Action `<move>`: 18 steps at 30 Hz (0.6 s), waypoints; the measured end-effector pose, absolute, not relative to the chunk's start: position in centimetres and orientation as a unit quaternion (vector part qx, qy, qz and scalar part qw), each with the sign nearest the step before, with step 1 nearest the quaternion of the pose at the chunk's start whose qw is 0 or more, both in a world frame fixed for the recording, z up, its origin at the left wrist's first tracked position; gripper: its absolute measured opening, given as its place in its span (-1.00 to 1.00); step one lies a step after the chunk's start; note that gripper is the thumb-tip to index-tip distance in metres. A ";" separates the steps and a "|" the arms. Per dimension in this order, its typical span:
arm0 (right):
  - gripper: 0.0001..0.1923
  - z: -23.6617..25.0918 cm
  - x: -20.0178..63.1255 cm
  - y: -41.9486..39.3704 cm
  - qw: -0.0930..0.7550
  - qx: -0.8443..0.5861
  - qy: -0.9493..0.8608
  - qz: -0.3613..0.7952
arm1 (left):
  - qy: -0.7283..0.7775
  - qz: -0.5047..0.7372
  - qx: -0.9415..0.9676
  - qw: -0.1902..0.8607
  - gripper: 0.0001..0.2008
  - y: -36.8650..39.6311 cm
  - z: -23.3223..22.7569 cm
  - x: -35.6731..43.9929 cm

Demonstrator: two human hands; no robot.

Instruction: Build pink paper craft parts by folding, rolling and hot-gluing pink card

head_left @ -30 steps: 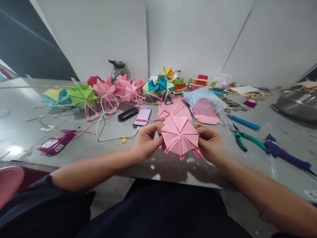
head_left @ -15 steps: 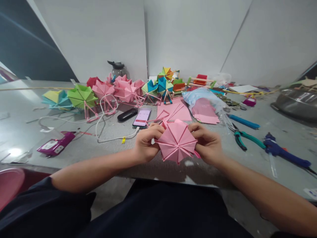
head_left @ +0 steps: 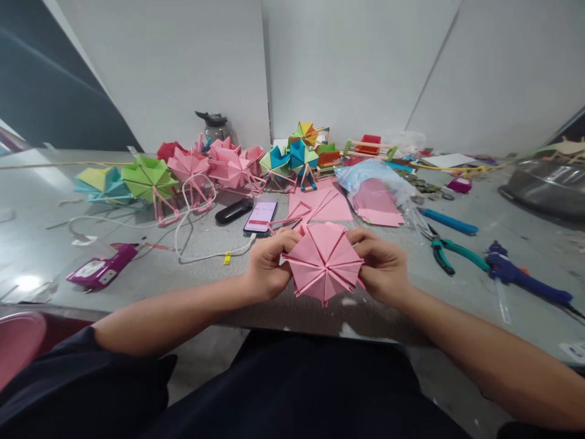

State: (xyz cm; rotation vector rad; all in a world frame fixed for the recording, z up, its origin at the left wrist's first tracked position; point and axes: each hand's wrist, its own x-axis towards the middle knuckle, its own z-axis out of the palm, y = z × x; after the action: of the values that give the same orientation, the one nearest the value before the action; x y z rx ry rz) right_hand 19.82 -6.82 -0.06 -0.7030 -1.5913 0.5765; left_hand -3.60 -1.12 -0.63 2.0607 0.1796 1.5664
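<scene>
A pink folded-paper wheel, its wedge-shaped pleats meeting at a centre point, is held up above the table's front edge. My left hand grips its left rim, thumb below and fingers curled behind. On the opposite rim my right hand pinches the paper, its fingertips partly hidden by the wheel. Just behind lie pink paper sheets and thin pink sticks. More pink paper sits in a clear plastic bag to the right.
Finished paper wheels on stick stands, such as a green one, line the back. A phone with a white cable lies left of centre, near a purple device. Pliers, a blue glue gun and a metal bowl are right.
Both hands keep their hold on the pink paper wheel. The wheel has shifted very slightly left and turned a little; the whole view has drifted slightly too.
</scene>
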 end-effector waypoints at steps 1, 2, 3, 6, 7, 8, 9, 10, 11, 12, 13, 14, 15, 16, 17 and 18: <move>-0.86 0.0 19.8 -6.8 0.607 -0.309 -0.689 0.249 | 0.067 0.583 0.763 0.271 -0.71 -1.1 -0.6 -3.6; -0.86 0.0 19.8 -6.9 0.607 -0.311 -0.688 0.248 | 0.068 0.584 0.762 0.272 -0.71 -1.2 -0.6 -3.6; -0.85 0.0 19.8 -6.9 0.609 -0.310 -0.687 0.247 | 0.070 0.585 0.760 0.273 -0.70 -1.2 -0.6 -3.6; -0.86 -0.1 19.7 -6.9 0.617 -0.301 -0.683 0.249 | 0.071 0.587 0.756 0.282 -0.72 -1.2 -0.6 -3.6; -0.86 -0.2 19.7 -6.9 0.620 -0.296 -0.681 0.252 | 0.068 0.588 0.753 0.286 -0.74 -1.2 -0.7 -3.6; -0.87 -0.2 19.7 -6.9 0.624 -0.292 -0.679 0.255 | 0.063 0.590 0.751 0.289 -0.76 -1.2 -0.7 -3.6; -0.87 -0.3 19.7 -6.9 0.626 -0.288 -0.677 0.259 | 0.060 0.592 0.749 0.292 -0.77 -1.2 -0.8 -3.5; -0.86 -0.3 19.7 -6.9 0.629 -0.286 -0.674 0.261 | 0.058 0.594 0.747 0.293 -0.78 -1.2 -0.8 -3.5; -0.86 -0.4 19.7 -6.9 0.632 -0.286 -0.671 0.261 | 0.058 0.595 0.746 0.292 -0.79 -1.2 -0.9 -3.5; -0.86 -0.4 19.7 -6.9 0.635 -0.287 -0.669 0.260 | 0.063 0.595 0.746 0.293 -0.79 -1.3 -0.9 -3.5; -0.86 -0.4 19.7 -6.8 0.636 -0.291 -0.666 0.259 | 0.072 0.594 0.745 0.294 -0.79 -1.3 -1.0 -3.5; -0.85 -0.4 19.7 -6.8 0.636 -0.296 -0.664 0.259 | 0.084 0.591 0.745 0.296 -0.78 -1.4 -1.0 -3.5; -0.85 -0.4 19.7 -6.8 0.635 -0.302 -0.662 0.260 | 0.098 0.586 0.746 0.301 -0.78 -1.4 -1.0 -3.5; -0.84 -0.4 19.7 -6.8 0.633 -0.308 -0.660 0.262 | 0.113 0.580 0.747 0.305 -0.77 -1.5 -1.0 -3.5; -0.84 -0.4 19.7 -6.8 0.633 -0.312 -0.657 0.265 | 0.126 0.575 0.748 0.308 -0.77 -1.5 -1.0 -3.6; -0.84 -0.4 19.7 -6.8 0.633 -0.314 -0.655 0.268 | 0.134 0.572 0.748 0.308 -0.78 -1.4 -0.9 -3.6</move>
State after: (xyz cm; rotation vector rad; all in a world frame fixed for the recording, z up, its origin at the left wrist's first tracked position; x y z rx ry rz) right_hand 19.69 -6.80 -0.36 -0.7180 -1.4981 0.6121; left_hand -3.58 -1.41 -0.95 1.9789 0.3549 1.5127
